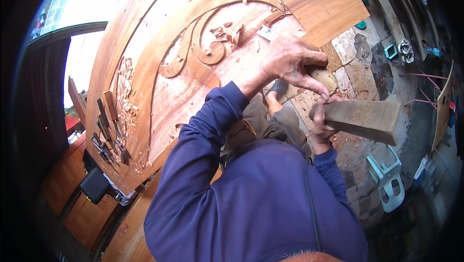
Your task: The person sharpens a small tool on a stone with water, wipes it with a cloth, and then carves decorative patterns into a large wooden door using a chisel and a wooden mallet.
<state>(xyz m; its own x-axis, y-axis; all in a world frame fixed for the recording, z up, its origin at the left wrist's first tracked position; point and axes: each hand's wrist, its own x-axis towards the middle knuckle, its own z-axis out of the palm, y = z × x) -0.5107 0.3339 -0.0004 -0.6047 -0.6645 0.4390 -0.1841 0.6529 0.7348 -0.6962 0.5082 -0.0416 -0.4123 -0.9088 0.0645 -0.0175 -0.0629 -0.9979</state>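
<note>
My left hand (296,62) is closed around a chisel, whose rounded wooden handle end (326,77) shows below the fingers. Beyond the knuckles, a bright flat piece (266,32) looks like its blade, but the hand hides the part between. Lower right, the fingers of my right hand (323,125) wrap the narrow end of a squared wooden mallet (365,119), which points right. Both hands are close together, at the right side of a large carved wooden panel (164,95). Raised scrolls (212,54) and curled shavings (126,85) cover parts of that panel.
Several chisels and gouges (108,129) lie at the panel's left corner, near a dark box-shaped device (94,185). A pale green plastic stool (389,179) stands on the stained floor at right. My foot (276,90) is below the panel edge. Long boards (386,13) lie at far right.
</note>
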